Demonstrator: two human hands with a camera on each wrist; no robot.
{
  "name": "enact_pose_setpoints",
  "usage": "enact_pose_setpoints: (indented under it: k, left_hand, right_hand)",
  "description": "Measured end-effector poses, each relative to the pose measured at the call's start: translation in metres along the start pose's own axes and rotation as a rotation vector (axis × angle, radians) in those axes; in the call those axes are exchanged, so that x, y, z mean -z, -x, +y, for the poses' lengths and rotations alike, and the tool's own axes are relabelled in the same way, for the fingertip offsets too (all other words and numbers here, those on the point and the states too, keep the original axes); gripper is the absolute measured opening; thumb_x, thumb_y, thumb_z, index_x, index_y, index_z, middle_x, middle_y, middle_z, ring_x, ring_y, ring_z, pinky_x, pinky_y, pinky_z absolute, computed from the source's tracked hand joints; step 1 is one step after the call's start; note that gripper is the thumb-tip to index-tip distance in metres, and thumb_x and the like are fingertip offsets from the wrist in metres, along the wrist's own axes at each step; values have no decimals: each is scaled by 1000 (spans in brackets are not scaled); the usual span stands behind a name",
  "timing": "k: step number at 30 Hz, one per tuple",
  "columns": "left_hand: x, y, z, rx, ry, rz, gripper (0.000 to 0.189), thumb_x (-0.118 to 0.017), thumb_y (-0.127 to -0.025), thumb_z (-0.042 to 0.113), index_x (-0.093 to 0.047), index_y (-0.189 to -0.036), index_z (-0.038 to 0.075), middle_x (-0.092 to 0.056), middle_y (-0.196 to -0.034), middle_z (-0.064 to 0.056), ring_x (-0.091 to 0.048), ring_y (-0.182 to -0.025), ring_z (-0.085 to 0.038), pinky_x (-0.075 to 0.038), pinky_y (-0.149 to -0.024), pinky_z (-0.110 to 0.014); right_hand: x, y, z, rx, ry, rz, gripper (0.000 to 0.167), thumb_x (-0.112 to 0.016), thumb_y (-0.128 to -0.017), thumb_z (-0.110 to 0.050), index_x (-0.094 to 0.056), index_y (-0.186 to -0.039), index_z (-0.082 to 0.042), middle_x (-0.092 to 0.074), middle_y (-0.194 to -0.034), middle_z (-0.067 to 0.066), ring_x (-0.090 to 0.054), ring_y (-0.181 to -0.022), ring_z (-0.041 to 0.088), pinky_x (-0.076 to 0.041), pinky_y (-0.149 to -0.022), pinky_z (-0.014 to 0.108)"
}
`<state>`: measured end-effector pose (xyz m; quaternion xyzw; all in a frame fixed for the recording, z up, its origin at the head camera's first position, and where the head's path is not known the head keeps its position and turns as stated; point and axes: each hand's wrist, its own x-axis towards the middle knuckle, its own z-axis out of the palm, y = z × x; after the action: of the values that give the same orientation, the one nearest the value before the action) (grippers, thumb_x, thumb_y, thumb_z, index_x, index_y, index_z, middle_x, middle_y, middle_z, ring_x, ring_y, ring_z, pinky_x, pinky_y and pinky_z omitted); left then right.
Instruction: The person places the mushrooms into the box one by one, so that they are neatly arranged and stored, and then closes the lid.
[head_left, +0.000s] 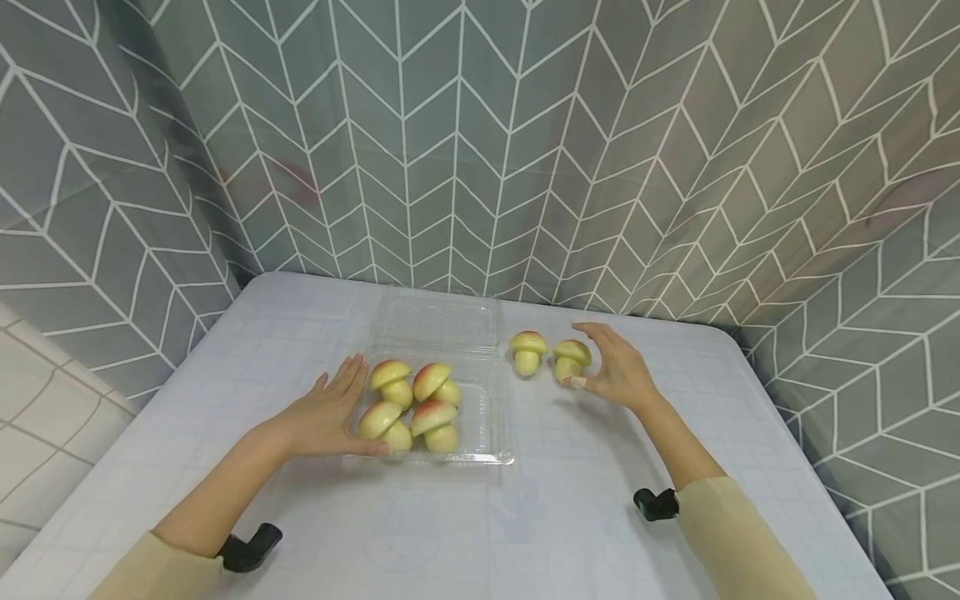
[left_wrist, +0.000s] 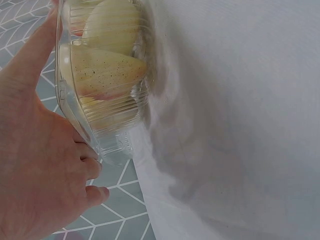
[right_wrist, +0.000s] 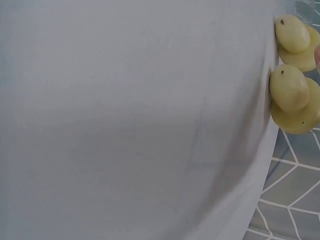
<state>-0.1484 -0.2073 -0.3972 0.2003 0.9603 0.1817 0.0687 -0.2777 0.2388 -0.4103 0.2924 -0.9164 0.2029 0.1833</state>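
Note:
A clear plastic clamshell box (head_left: pixel 483 417) lies with its lid (head_left: pixel 438 323) folded back, several yellow toy mushrooms (head_left: pixel 435 417) with red-tinged caps filling its left part. Spread along the box's left side, my left hand (head_left: pixel 322 417) touches it, thumb at the front left corner. The left wrist view shows mushrooms (left_wrist: pixel 107 70) through the ribbed wall. Two more mushrooms stand right of the box: one nearer it (head_left: pixel 528 354) and one farther right (head_left: pixel 572 360). Around that right one my right hand (head_left: pixel 618 371) holds thumb and fingers apart; whether the thumb touches it I cannot tell.
The table (head_left: pixel 570 525) has a pale cloth over it. A grey curtain (head_left: pixel 480 167) with white zigzag lines hangs behind its far edge and along the sides. Black wrist mounts (head_left: pixel 251 547) show at both sleeves.

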Motion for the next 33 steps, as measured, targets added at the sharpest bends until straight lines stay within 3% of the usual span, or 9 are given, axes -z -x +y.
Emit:
enact_pose_setpoints:
  k: [8, 16, 33]
  left_hand:
    - [0, 0, -1, 14, -2, -19, 129, -63, -72, 75, -11, -146, -17, -4, -154, -34, -4, -143, -46, -9, -110, -64]
    - [2, 0, 1, 18, 8, -31, 128, -65, -72, 72, -10, -146, -17, -4, -154, -34, -5, -143, -46, -9, -110, -64]
    - [5, 2, 3, 21, -7, -23, 128, -64, -72, 73, -11, -146, -17, -5, -153, -35, -6, -142, -46, -10, -110, -64]
  right_hand:
    - [-9, 2, 7, -52, 9, -27, 95, -91, -58, -46, -48, -137, -16, -51, -134, 9, -58, -108, 38, -50, -80, 55]
    - [-20, 1, 10, -78, 2, -69, 95, -89, -60, -46, -46, -139, -16, -49, -136, 9, -54, -116, 36, -48, -85, 56]
    - [-25, 2, 3, -114, 60, -151, 88, -87, -65, -44, -47, -137, -15, -50, -134, 9, -58, -105, 39, -48, -85, 56]
